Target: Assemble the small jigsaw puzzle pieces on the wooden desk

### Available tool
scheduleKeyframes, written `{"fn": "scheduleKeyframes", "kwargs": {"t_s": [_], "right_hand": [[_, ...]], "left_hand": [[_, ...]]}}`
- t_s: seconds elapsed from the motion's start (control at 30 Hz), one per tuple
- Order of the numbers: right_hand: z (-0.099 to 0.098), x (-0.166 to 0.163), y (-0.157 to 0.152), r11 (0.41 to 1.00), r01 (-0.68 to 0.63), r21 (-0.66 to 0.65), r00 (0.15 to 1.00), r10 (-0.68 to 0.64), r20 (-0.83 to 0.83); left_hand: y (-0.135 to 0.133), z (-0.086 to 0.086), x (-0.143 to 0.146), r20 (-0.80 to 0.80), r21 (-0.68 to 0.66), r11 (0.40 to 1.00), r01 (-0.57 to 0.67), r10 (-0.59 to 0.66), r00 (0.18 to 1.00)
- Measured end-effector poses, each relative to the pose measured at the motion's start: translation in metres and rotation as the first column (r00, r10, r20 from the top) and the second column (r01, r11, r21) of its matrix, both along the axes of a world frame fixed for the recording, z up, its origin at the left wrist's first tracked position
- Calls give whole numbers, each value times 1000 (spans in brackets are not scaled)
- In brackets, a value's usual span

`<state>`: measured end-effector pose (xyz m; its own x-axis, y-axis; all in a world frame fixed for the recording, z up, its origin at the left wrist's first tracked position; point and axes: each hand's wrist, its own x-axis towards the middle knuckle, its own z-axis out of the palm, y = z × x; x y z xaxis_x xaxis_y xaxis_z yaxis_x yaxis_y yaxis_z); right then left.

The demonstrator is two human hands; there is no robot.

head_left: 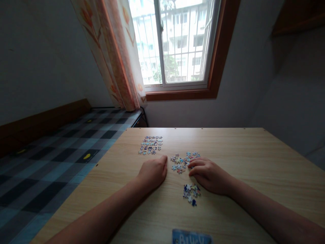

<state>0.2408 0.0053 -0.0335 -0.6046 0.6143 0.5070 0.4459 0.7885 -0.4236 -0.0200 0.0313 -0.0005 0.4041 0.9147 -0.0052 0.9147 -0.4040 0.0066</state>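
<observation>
My left hand (153, 172) rests on the table with its fingers curled in and the index knuckle pointing forward; whatever may be inside is hidden. Just beyond it, jigsaw puzzle pieces (150, 143) lie spaced out in rows. My right hand (208, 174) has its fingers apart, and their tips reach the right edge of a loose cluster of jigsaw pieces (179, 168). Part of a second cluster (192, 156) lies right behind those fingertips. Nearer to me, another pile of pieces (191, 193) includes some dark blue ones.
A blue box (192, 236) with white lettering shows at the bottom edge. The wooden table (254, 162) reaches toward the wall below a window (182, 44). On the left stands a bed with a checked cover (63, 152), and a patterned curtain (111, 51) hangs above it.
</observation>
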Motion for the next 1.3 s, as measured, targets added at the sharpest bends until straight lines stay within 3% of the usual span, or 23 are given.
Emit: {"fn": "scheduleKeyframes", "kwargs": {"t_s": [1.3], "right_hand": [[-1, 1, 1, 999, -33, 1, 998, 33, -44]], "left_hand": [[2, -3, -1, 1, 39, 999, 8, -8, 1000]]}}
